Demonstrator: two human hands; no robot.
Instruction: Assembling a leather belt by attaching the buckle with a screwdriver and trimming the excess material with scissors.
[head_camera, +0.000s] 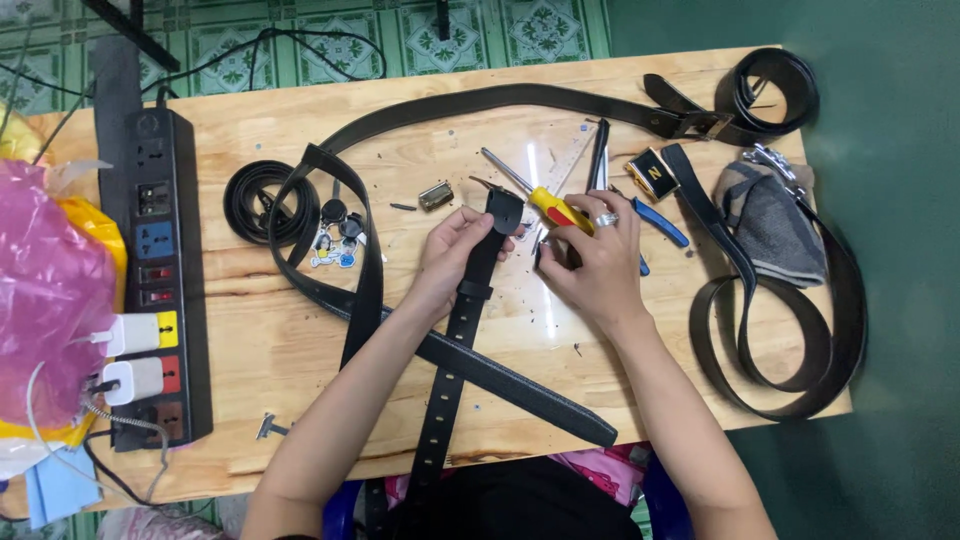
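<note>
Left hand (452, 248) pinching black belt end (497, 222), right hand (590, 255) gripping yellow-handled screwdriver (540, 196), wooden tabletop (290, 350) beneath, black power strip (160, 270) at left

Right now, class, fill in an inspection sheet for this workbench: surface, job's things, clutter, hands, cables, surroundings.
Surface: pale wooden table, small dark scraps scattered.
Job's things: black leather belt strap under both hands; yellow-handled screwdriver.
Clutter: coiled black belts, grey folded cloth, blue-handled pliers, square black buckle.
Hands: left hand pinches the strap end; right hand beside it, ring on.
Cables: black power strip, two white chargers plugged.
Surroundings: pink plastic bag, green tiled floor.
</note>
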